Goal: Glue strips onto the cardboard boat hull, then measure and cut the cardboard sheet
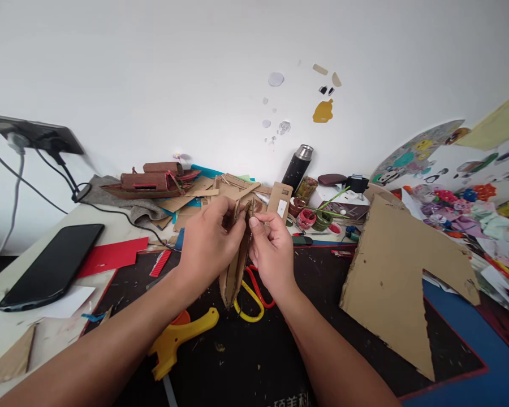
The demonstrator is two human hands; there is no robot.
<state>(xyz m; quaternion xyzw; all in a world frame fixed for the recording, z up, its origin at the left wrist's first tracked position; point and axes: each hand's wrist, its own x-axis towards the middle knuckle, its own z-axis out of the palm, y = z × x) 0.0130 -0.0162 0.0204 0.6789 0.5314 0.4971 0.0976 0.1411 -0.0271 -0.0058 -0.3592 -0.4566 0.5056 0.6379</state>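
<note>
Nearest, on the black mat (246,362): a yellow glue gun (180,339) and yellow-and-red scissors (254,297). Above those, held upright over the table (8,330): a folded cardboard piece (234,277), pinched at its top edge in the grip of both left hand (210,243) and right hand (274,251). Further back: open paint pots (307,217) holding red and green paint, a black thermos (297,167), a brown model boat (150,182).

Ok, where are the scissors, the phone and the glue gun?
scissors (254,302), head view, on the yellow handle loop.
phone (53,265), head view, middle of its dark screen.
glue gun (176,339), head view, on its yellow body.
</note>
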